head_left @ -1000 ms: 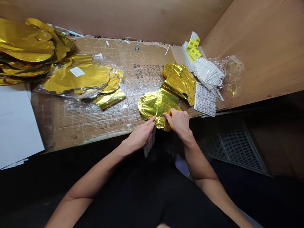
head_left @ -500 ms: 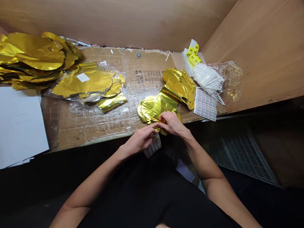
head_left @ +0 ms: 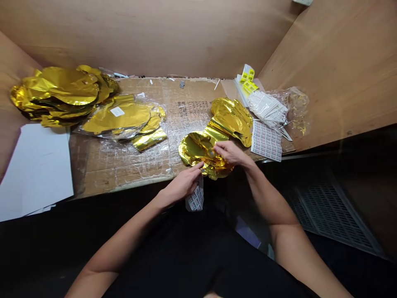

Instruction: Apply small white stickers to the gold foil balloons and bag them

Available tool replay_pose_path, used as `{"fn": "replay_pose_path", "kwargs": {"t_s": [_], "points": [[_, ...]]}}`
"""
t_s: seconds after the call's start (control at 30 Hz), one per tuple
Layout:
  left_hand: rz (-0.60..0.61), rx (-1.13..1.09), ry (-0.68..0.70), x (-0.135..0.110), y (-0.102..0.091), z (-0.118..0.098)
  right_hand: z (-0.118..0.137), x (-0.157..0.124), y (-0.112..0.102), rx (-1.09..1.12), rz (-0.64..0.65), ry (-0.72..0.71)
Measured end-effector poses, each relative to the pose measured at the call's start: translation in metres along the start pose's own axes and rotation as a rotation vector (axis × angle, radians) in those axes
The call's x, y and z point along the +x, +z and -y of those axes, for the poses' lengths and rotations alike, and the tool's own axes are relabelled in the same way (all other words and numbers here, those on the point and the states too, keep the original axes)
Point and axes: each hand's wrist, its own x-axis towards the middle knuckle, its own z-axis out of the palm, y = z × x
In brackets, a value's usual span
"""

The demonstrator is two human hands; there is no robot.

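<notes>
Flat gold foil balloons (head_left: 194, 147) lie in a pile at the table's front edge. My right hand (head_left: 231, 153) pinches the edge of the top balloon and holds it lifted, so the foil bends up. Just left of it, my left hand (head_left: 184, 182) is closed around a small sheet of printed stickers (head_left: 196, 199) that hangs below the table edge. The index finger of that hand points at the lower balloons and appears to touch the foil. More gold balloons (head_left: 234, 118) of the same pile extend toward the back right.
To the right lie another sticker sheet (head_left: 266, 140), a bundle of white sticks (head_left: 268, 107), yellow labels (head_left: 249, 86) and clear plastic (head_left: 299, 109). On the left are bagged gold balloons (head_left: 124, 118), a larger gold heap (head_left: 62, 93) and white paper sheets (head_left: 40, 165). Wooden panels (head_left: 155, 37) enclose the table.
My right hand has lifted and turned back the top balloon's edge, moving slightly right. My left hand has drawn a little apart from it, still with the sticker sheet. The view has shifted.
</notes>
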Motion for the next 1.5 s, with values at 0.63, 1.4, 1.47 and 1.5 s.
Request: {"fn": "replay_pose_path", "kwargs": {"t_s": [0.63,1.4,1.47,1.5], "points": [[-0.61,-0.53,-0.299,-0.014,0.011,-0.02,0.079,-0.064,0.095,0.148,-0.414,-0.277],[-0.597,-0.432,-0.329,-0.02,0.003,-0.019,0.075,-0.075,0.096,0.019,-0.557,-0.241],[-0.469,-0.336,-0.269,-0.02,-0.004,-0.015,0.06,-0.068,0.08,0.152,-0.508,-0.072],[-0.382,-0.289,-0.222,-0.019,-0.007,-0.013,0.053,-0.063,0.072,0.219,-0.444,0.003]]}}
